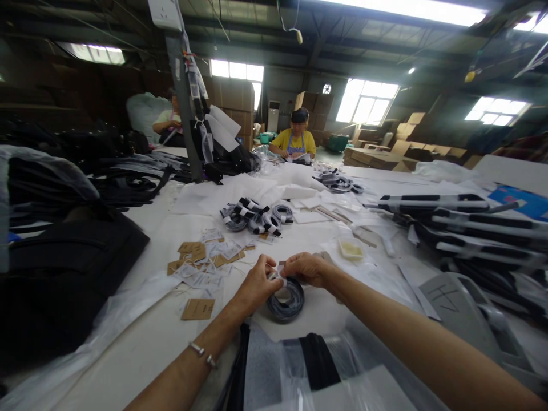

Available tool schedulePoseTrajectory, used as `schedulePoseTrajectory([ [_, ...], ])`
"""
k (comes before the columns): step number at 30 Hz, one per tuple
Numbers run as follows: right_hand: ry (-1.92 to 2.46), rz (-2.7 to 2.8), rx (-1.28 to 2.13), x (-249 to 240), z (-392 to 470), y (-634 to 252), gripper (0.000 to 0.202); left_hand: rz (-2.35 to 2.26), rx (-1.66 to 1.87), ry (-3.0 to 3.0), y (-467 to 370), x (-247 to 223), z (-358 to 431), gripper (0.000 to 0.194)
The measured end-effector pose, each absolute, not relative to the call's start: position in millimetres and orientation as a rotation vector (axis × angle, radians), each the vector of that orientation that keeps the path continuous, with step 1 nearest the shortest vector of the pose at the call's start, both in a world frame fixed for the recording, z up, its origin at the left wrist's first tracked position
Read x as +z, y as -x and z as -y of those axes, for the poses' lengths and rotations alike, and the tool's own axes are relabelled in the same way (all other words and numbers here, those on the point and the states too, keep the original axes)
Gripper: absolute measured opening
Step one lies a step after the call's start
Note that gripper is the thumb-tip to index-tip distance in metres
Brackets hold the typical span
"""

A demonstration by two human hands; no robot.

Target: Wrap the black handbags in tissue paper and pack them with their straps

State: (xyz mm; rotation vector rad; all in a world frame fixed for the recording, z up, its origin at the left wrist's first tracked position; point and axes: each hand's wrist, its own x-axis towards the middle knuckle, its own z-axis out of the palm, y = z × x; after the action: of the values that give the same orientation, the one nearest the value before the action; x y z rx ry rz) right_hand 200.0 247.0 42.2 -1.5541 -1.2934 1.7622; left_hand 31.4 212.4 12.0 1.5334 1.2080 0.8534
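Note:
A grey-black coiled strap [286, 313] lies on the white table in front of me. At its top edge is a small white band [279, 276]. My left hand [256, 284] is closed there, its thumb and fingers pinching the band at the coil. My right hand [306, 268] pinches the same band from the other side, partly hiding it. Beyond my hands sits a cluster of similar coils [250, 217] with black ends and white bands. Left of my left hand is a loose pile of brown card tags [192, 251] and clear printed slips.
Plastic-wrapped black and grey material [317, 359] is at the near edge. A black bag [77, 268] stands at left, long wrapped bundles [462, 228] and a grey plastic piece [454, 308] at right. A yellowish block [350, 249] lies beyond. A metal post [182, 103] and a co-worker [295, 140] are farther back.

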Motion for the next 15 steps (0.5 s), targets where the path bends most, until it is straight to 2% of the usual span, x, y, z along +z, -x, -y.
schedulePoseTrajectory([
  [10,1.578,1.209,1.795,31.7,-251.4,-192.7,0.017,-1.169,0.913,-1.705,-25.9,10.4,-207.2,0.042],
  [15,1.446,1.259,1.871,38.1,-247.7,-197.0,0.02,-1.027,0.993,-1.881,-21.6,4.0,-206.0,0.027],
])
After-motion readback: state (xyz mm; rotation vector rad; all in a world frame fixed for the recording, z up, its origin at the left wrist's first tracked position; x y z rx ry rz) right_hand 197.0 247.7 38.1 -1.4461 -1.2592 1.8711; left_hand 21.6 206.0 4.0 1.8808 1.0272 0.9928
